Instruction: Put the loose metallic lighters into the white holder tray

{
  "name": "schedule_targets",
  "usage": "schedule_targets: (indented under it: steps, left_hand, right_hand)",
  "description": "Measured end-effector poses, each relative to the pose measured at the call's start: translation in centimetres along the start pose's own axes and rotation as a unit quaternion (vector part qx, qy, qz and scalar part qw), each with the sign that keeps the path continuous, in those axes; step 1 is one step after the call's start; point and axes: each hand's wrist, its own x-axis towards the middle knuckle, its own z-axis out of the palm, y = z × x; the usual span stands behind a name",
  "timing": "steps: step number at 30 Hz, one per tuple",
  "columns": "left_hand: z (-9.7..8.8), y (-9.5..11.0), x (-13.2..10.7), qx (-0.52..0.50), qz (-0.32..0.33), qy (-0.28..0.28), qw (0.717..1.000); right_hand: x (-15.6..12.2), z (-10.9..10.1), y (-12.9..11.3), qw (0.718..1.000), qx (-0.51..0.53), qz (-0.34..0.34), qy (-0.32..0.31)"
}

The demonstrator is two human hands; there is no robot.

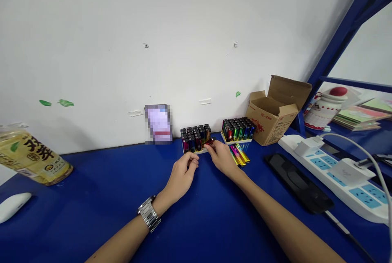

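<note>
My right hand (223, 156) pinches a dark red metallic lighter (209, 142) at the right front corner of the left tray of lighters (195, 136). That tray holds rows of upright lighters with black tops and shiny coloured bodies, and its right front part is partly covered by my hand. Just in front of the same tray, my left hand (183, 172) has its fingers curled in, thumb close to the forefinger, with nothing visible in them. A second full tray of lighters (238, 129) stands to the right. Several loose shiny lighters (240, 154), pink, green and gold, lie before it.
An open cardboard box (269, 118) is behind on the right, near a white power strip (333, 173) with chargers. A black phone (298, 181) lies in front of it. One blurred phone (158, 124) leans on the wall. Leftward are a yellow bottle (33, 157) and a white mouse (14, 206).
</note>
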Motion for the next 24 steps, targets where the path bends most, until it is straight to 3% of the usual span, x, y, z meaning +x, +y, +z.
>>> schedule_targets:
  steps: [12,16,20,24]
  left_hand:
    - [0.0,0.2,0.0,0.019,0.012,0.0,1.0]
    - [0.0,0.1,0.0,0.025,0.016,0.001,1.0]
    - [-0.1,0.1,0.0,0.032,0.022,0.002,0.999]
    - [-0.1,0.1,-0.1,0.043,0.02,-0.004,0.999]
  right_hand:
    - [-0.2,-0.8,-3.4,0.977,-0.2,0.056,-0.055]
    - [-0.3,-1.2,-3.2,0.979,-0.197,0.04,-0.04]
    - [-0.6,-2.5,-3.3,0.961,-0.274,0.021,0.026]
    - [-1.5,-3.9,-3.3,0.928,-0.359,0.093,0.035]
